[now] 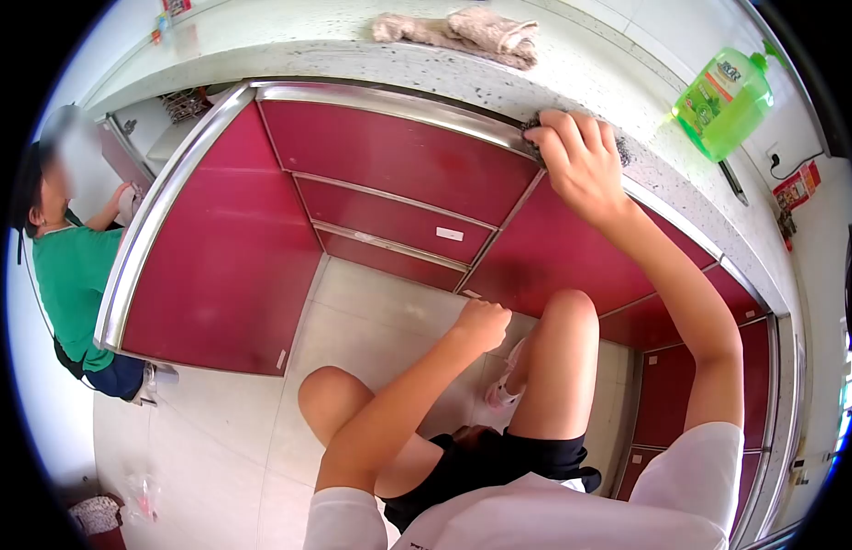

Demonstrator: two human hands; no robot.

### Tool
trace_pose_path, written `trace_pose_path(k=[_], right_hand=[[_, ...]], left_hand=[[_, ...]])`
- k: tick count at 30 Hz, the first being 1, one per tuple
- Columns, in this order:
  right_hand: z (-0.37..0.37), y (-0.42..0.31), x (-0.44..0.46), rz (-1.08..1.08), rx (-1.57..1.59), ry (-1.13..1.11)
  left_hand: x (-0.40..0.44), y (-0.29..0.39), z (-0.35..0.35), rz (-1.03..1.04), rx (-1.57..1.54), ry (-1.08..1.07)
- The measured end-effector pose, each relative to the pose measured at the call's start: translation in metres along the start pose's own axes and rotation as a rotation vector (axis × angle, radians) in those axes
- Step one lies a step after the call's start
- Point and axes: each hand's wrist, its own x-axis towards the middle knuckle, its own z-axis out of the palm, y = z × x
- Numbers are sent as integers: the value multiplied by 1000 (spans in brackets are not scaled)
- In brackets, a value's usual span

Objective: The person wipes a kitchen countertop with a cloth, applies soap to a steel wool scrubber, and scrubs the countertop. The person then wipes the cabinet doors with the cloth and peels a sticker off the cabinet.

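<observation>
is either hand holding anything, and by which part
The right hand grips a dark scrubber over its middle; the left hand is closed, with nothing showing.

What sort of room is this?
Most likely a kitchen: glossy red cabinet fronts with silver metal edging sit beneath a long speckled white countertop, which holds a clear plastic bottle of green liquid, perhaps dish soap.
</observation>
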Motion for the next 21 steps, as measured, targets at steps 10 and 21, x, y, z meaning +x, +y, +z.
trace_pose_path(k=[10, 21], right_hand=[[76, -74, 171, -105, -8, 79], [-23, 23, -8, 129, 18, 38]], left_hand=[[2, 9, -3, 14, -15, -98], [9, 0, -2, 42, 65, 3]])
